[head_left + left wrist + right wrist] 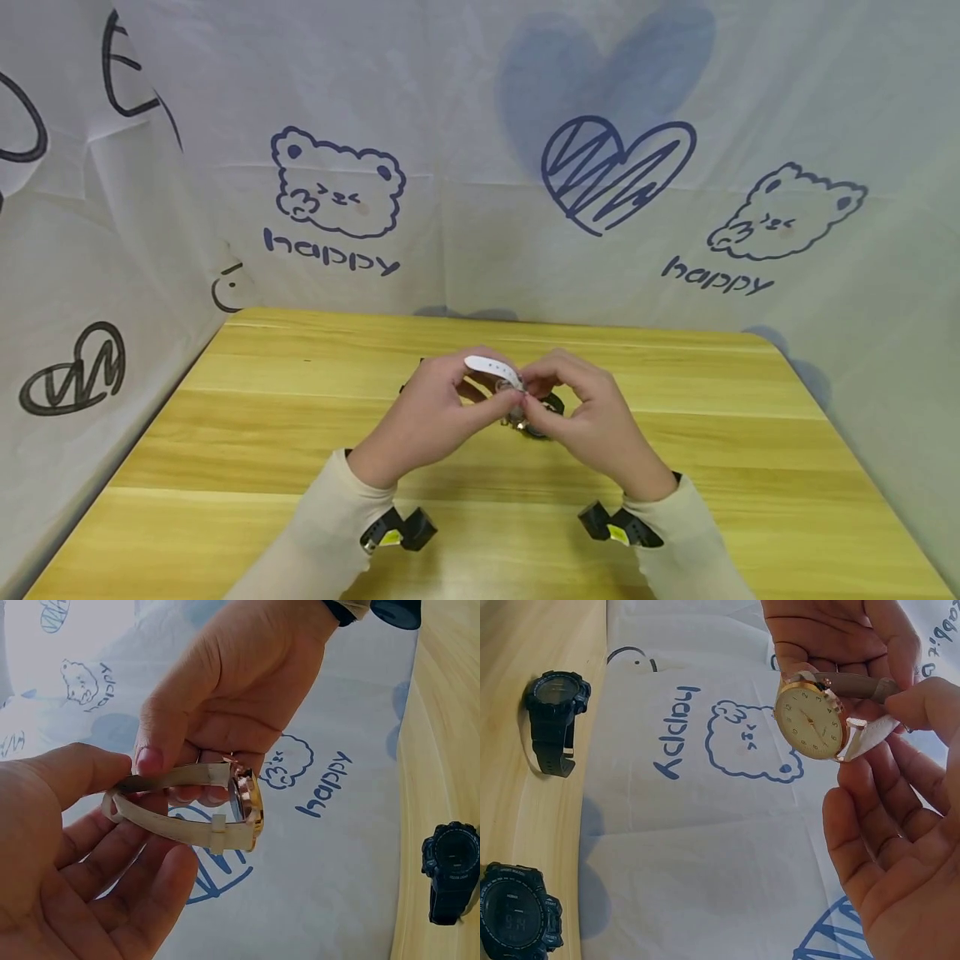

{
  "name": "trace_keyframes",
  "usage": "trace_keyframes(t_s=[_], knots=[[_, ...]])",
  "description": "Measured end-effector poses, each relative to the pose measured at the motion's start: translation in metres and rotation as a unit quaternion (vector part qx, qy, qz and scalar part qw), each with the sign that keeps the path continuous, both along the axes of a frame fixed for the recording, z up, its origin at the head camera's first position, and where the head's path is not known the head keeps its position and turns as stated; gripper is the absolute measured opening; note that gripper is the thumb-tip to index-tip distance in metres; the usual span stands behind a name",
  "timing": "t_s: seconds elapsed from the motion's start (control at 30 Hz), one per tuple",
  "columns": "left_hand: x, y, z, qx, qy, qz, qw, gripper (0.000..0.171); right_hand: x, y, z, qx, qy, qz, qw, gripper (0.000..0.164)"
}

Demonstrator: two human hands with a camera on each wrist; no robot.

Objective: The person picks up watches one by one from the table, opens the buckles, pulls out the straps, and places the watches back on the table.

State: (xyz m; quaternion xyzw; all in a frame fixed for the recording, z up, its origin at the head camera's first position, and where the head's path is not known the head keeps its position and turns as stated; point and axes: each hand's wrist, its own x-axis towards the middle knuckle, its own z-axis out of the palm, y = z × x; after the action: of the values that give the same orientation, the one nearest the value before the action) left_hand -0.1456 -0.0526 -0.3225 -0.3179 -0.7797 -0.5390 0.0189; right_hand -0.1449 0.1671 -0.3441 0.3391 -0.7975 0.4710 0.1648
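A wristwatch with a white strap (pixel 491 367), gold case and pale numbered dial (pixel 810 722) is held up above the table between both hands. My left hand (pixel 435 412) pinches the strap near its closed end with thumb and fingers. From the other side, my right hand (pixel 592 408) pinches the strap beside the left thumb. In the left wrist view the strap (pixel 176 825) forms a loop, the case (pixel 251 810) facing away from the left palm. Fingertips cover the buckle area, so its fastening cannot be made out.
A black digital watch (pixel 553 405) lies on the wooden table (pixel 262 433), partly behind the right hand. In the right wrist view two black watches show, one farther (pixel 555 697) and one nearer (pixel 514 911). A printed white cloth (pixel 480 250) hangs behind the table.
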Motion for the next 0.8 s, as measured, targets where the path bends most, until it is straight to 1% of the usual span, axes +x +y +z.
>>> trace_keyframes(t_s=[0.17, 0.37, 0.47, 0.57, 0.67, 0.8], knots=[[-0.0005, -0.0003, -0.0008, 0.019, 0.005, 0.008, 0.9998, 0.011, 0.0001, -0.0006, 0.0008, 0.005, 0.0, 0.005, 1.0, 0.02], [-0.0017, -0.0007, -0.0008, 0.034, 0.03, 0.018, 0.9988, 0.012, -0.0002, -0.0008, 0.0002, 0.005, 0.005, 0.008, 1.0, 0.02], [-0.0025, -0.0007, -0.0016, 0.041, 0.036, 0.015, 0.9984, 0.013, -0.0006, -0.0007, -0.0009, 0.004, 0.014, 0.013, 1.0, 0.021], [-0.0022, -0.0003, -0.0015, 0.042, 0.032, 0.011, 0.9985, 0.013, -0.0007, -0.0003, -0.0019, 0.004, 0.009, 0.018, 1.0, 0.022], [-0.0015, 0.0005, -0.0008, 0.038, 0.026, 0.012, 0.9989, 0.011, -0.0005, 0.0002, -0.0023, 0.01, -0.006, 0.022, 1.0, 0.021], [-0.0009, 0.0009, -0.0009, 0.03, 0.034, 0.019, 0.9988, 0.009, 0.0001, -0.0001, -0.0023, 0.02, -0.012, 0.033, 0.999, 0.021]])
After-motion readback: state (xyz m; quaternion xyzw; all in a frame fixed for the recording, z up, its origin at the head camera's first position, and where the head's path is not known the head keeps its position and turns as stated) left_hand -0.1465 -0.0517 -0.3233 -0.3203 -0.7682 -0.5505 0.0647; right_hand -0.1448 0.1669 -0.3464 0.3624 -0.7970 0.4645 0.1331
